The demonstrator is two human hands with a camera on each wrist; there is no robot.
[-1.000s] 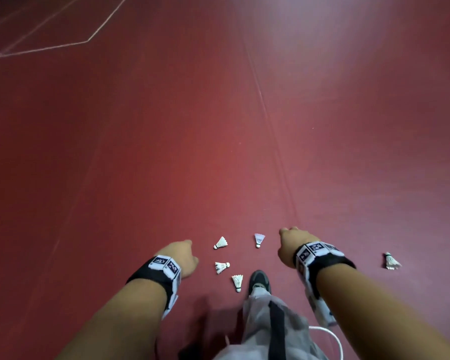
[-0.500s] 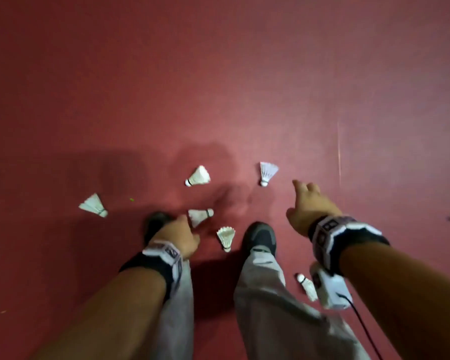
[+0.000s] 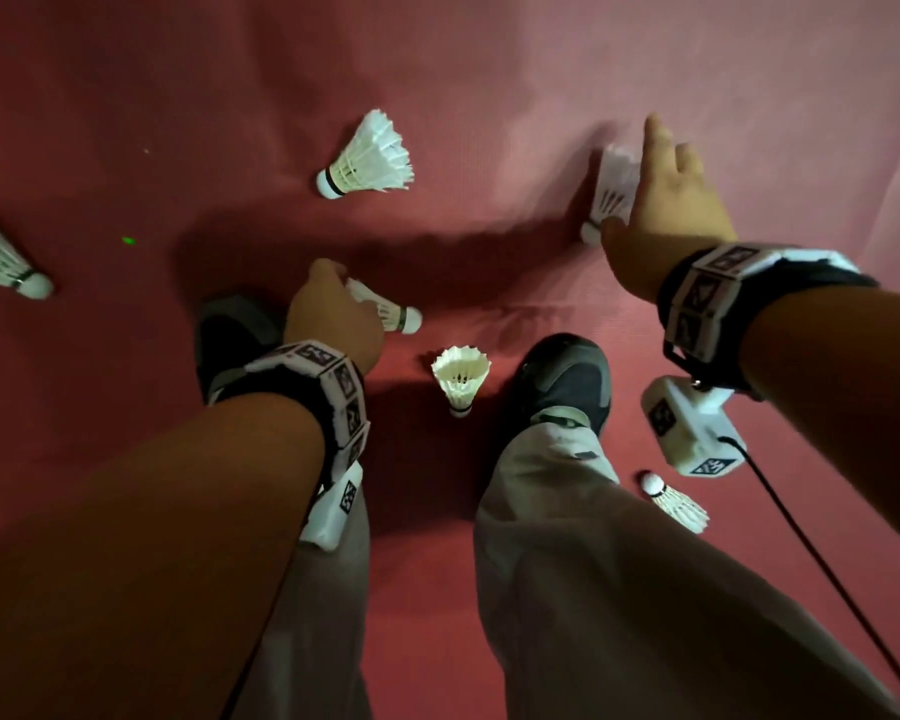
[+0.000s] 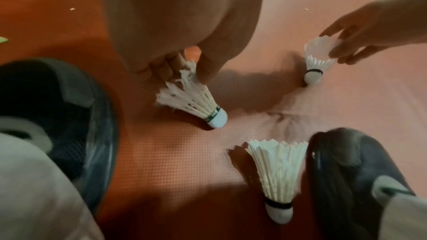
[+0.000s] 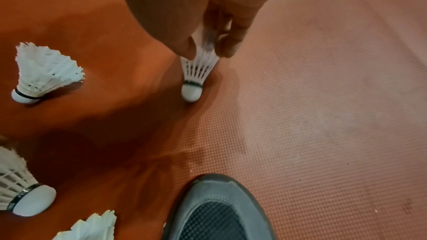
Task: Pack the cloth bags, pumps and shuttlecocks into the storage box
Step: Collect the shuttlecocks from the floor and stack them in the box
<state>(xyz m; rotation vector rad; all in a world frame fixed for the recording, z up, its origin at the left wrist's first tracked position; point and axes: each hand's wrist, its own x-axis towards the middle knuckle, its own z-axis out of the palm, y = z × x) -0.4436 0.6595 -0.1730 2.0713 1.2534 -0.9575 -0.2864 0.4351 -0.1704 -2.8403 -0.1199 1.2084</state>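
Observation:
Several white feather shuttlecocks lie on the red court floor. My left hand (image 3: 333, 314) (image 4: 191, 67) pinches the feathers of a frayed shuttlecock (image 3: 391, 311) (image 4: 196, 103) whose cork rests on the floor by my left shoe. My right hand (image 3: 666, 200) (image 5: 208, 46) pinches the skirt of another shuttlecock (image 3: 611, 194) (image 5: 198, 72), cork down and touching the floor. One more shuttlecock (image 3: 461, 379) (image 4: 277, 180) lies between my shoes, and another (image 3: 367, 158) (image 5: 41, 74) lies farther out. No cloth bag, pump or storage box is in view.
My two dark shoes (image 3: 567, 381) (image 3: 230, 335) stand on the floor (image 3: 489, 70). A shuttlecock (image 3: 1, 259) lies at the far left and one (image 3: 676, 504) near my right leg. A black cable (image 3: 801, 537) hangs from the right wrist camera.
I have bent much closer to the floor. Both hands went down to the shuttlecocks; the left now pinches the frayed one, the right has moved forward and pinches the one ahead of my right shoe.

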